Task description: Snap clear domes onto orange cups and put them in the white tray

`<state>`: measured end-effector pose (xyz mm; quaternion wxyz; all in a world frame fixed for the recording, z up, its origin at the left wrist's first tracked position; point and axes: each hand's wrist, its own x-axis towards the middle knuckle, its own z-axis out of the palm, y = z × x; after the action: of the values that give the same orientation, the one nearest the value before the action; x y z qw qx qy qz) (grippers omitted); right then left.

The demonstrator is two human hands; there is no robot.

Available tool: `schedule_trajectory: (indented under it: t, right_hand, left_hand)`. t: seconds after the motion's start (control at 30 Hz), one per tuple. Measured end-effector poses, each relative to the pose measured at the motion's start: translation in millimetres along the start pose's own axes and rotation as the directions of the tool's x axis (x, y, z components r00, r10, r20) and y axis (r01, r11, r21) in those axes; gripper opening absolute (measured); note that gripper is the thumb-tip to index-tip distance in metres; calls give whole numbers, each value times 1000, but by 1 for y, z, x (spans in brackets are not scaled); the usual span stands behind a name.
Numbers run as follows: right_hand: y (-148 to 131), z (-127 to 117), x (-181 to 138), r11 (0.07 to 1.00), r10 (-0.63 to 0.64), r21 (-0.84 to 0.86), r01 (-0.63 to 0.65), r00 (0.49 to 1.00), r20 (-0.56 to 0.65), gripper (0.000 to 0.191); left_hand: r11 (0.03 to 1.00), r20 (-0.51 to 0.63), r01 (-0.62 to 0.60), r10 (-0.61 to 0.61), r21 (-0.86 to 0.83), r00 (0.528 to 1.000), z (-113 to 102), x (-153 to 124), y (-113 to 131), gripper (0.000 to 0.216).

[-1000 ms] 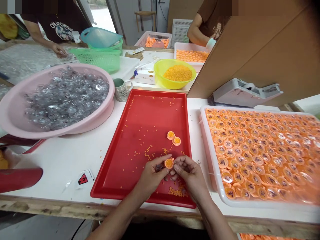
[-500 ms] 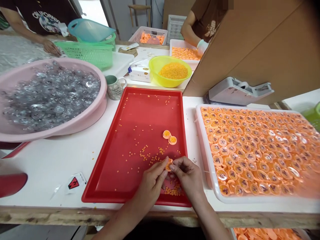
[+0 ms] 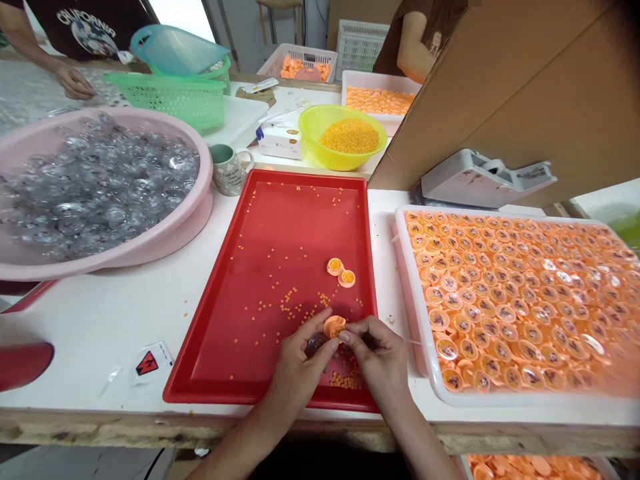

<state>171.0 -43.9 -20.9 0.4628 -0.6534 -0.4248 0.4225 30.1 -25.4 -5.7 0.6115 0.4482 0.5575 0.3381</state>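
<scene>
Two hands work over the lower edge of the red tray (image 3: 225, 399). The left hand (image 3: 297, 370) is curled around a clear plastic dome (image 3: 316, 345), which its fingers partly hide. The right hand (image 3: 379, 357) pinches an orange cap (image 3: 335, 327) between thumb and forefinger, just beside the dome, above the tray's lower middle. Can't tell whether cap and dome touch.

Step in hand looks like pairing cap with dome. Judgement: bringing them together calls for a steady, square pinch, as loose beads sit close by.

Two bead-filled orange cups (image 3: 335, 267) lie on the tray just above the hands. Loose orange beads (image 3: 290, 297) are scattered across its floor, and a small bead heap (image 3: 344, 380) lies near the lower edge.

Right of the tray, a white tray (image 3: 417, 320) holds rows of orange capsules. Past the left edge, a pink basin (image 3: 150, 247) holds clear domes (image 3: 100, 193). Past the top edge sit a mug (image 3: 227, 172) and a yellow bowl (image 3: 305, 127) of beads. A co-worker's hand (image 3: 74, 81) rests at the far left corner.
</scene>
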Motion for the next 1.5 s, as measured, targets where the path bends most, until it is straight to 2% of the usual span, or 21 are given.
schedule_trajectory:
  t: [0.13, 0.33, 0.47, 0.57, 0.63, 0.73, 0.8, 0.9, 1.0, 1.1, 1.17, 1.23, 1.33, 1.5]
  right_hand:
    - [-2, 2, -3, 998, -39, -41, 39, 999, -13, 14]
    - [-7, 5, -7, 999, 15, 36, -15, 1000, -9, 10]
    - [-14, 3, -7, 991, -127, -23, 129, 989, 73, 19]
    - [-15, 3, -10, 958, -256, -105, 267, 960, 112, 16]
    - [-15, 3, -12, 950, -281, -114, 290, 956, 91, 17]
    - [-15, 4, -14, 964, -253, -74, 255, 967, 34, 18]
    - [-18, 3, -14, 957, -285, -55, 285, 958, -8, 13]
    - [-20, 0, -12, 940, -339, -41, 338, 941, -1, 12]
    - [-19, -2, -12, 956, -290, -38, 291, 957, 22, 12]
    - [-15, -2, -15, 930, -339, -132, 342, 940, 45, 21]
    - [-10, -2, -18, 871, -427, -224, 437, 900, 92, 33]
    - [-3, -2, -21, 793, -512, -313, 523, 850, 125, 42]
    - [6, -2, -26, 702, -593, -403, 587, 795, 127, 51]
    - [9, -4, -31, 654, -632, -455, 604, 767, 109, 59]
  left_hand:
    - [999, 59, 4, -1, -51, 998, -4, 2, 7, 29]
    - [993, 37, -60, 64, -100, 997, -6, 0, 5, 23]
    - [986, 11, -113, 115, -124, 993, -6, -2, 1, 18]
    - [981, 0, -180, 181, -74, 984, -6, -3, -4, 16]
    - [973, -8, -229, 229, -20, 973, -5, -3, -7, 16]
    - [960, -10, -278, 278, 33, 960, -5, -3, -9, 20]
    - [944, 31, -324, 322, 62, 946, -6, -2, -5, 30]
    - [924, 201, -376, 355, 78, 913, -11, 1, 4, 36]
    - [964, 295, -267, 258, -9, 920, -14, 3, 10, 33]
    - [986, 228, -134, 153, -96, 961, -13, 3, 10, 28]
    - [988, 169, -112, 129, -102, 977, -11, 1, 8, 28]
    - [988, 147, -134, 144, -73, 979, -9, 0, 7, 29]
    - [979, 121, -202, 203, -15, 972, -6, -2, 6, 27]
    - [951, 45, -304, 302, 54, 952, 1, -5, 8, 26]
